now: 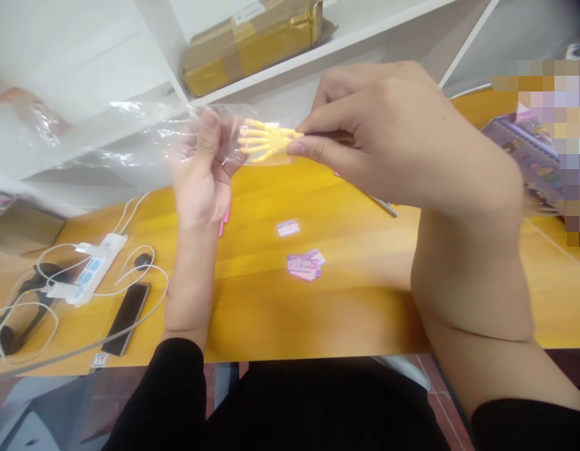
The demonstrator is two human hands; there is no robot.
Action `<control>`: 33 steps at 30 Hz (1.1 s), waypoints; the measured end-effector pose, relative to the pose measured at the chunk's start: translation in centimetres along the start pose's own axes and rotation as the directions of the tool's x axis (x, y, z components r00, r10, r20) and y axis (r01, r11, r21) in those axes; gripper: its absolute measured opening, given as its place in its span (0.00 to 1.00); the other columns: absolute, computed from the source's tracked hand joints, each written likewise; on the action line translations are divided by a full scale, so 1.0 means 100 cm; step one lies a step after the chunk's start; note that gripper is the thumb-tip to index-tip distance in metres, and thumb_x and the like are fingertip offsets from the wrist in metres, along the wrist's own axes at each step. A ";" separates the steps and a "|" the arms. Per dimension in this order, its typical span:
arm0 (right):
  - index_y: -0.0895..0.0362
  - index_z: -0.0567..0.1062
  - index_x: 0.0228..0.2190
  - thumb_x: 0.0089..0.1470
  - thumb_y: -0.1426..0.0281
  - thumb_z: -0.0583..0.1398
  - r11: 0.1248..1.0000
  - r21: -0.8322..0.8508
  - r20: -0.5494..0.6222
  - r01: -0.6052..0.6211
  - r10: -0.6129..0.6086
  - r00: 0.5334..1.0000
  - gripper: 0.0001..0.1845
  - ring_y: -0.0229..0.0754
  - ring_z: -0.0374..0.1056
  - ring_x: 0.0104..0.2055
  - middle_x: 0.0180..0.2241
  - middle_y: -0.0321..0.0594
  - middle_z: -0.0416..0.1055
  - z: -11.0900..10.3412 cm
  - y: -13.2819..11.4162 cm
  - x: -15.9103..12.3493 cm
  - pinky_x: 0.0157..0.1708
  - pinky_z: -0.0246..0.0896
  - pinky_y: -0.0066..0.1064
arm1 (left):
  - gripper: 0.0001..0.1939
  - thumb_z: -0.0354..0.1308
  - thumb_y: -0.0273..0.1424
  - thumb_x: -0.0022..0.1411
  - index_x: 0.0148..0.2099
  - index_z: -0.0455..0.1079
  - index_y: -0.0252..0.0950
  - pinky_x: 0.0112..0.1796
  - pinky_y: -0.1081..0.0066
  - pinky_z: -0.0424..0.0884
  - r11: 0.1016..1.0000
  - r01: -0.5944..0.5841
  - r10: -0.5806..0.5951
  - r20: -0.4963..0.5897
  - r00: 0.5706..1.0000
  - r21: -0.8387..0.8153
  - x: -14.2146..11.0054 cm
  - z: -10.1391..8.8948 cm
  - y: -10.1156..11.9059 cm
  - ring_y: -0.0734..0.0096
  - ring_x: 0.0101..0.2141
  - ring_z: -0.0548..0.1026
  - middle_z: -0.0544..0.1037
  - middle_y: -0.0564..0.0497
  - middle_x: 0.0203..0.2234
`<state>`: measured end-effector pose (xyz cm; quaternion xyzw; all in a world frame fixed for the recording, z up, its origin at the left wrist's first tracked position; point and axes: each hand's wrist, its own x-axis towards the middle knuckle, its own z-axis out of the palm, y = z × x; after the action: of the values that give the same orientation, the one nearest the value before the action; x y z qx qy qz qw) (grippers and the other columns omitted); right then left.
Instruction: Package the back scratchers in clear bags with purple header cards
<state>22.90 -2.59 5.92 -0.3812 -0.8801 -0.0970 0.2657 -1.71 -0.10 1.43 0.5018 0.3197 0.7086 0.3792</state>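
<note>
My right hand (379,131) pinches a small yellow skeleton hand (267,139) by its wrist end between thumb and fingers. The skeleton hand's spread fingers point left, toward my left hand (203,163). A long clear plastic bag (130,134) is closed in the fingers of my left hand and trails off to the left. The bag's right end reaches the skeleton hand; whether the toy is inside its mouth or just in front of it, I cannot tell. Both hands are raised above the table.
On the yellow wooden table (252,313) lie small purple cards (303,266) and a single card (288,227). At left are a power strip (95,269), a phone (125,318), cables and headphones (24,307). A taped box (252,47) sits on the shelf behind.
</note>
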 end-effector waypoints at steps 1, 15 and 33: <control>0.54 0.85 0.41 0.81 0.57 0.56 1.000 0.004 0.006 -0.017 0.017 1.000 0.22 0.43 0.66 0.41 0.39 0.43 0.70 0.000 -0.001 0.001 0.44 0.56 0.38 | 0.22 0.79 0.51 0.65 0.43 0.76 0.42 0.45 0.69 0.84 1.000 0.010 -0.009 0.028 1.000 -0.017 -0.002 0.001 0.000 0.65 0.44 0.86 0.85 0.52 0.41; 0.52 0.88 0.37 0.71 0.62 0.69 0.965 0.246 0.034 -0.095 0.089 0.995 0.10 0.38 0.60 0.32 0.32 0.39 0.71 -0.004 0.002 -0.002 0.38 0.49 0.36 | 0.24 0.82 0.49 0.60 0.39 0.73 0.44 0.46 0.62 0.89 1.000 -0.010 0.006 0.150 0.989 0.028 -0.004 -0.002 -0.002 0.59 0.45 0.89 0.87 0.52 0.40; 0.49 0.85 0.32 0.72 0.48 0.65 0.942 0.247 0.071 -0.228 0.217 0.974 0.23 0.36 0.57 0.23 0.24 0.36 0.73 -0.003 0.019 -0.006 0.33 0.49 0.37 | 0.21 0.80 0.45 0.66 0.51 0.79 0.42 0.45 0.71 0.87 0.998 -0.064 0.063 0.104 0.993 0.006 -0.007 -0.009 0.024 0.66 0.45 0.86 0.86 0.55 0.44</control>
<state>24.74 -1.77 5.81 -0.4431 -0.8420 0.0552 0.3026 -2.93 -1.96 2.84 0.5497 0.2868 0.6918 0.3703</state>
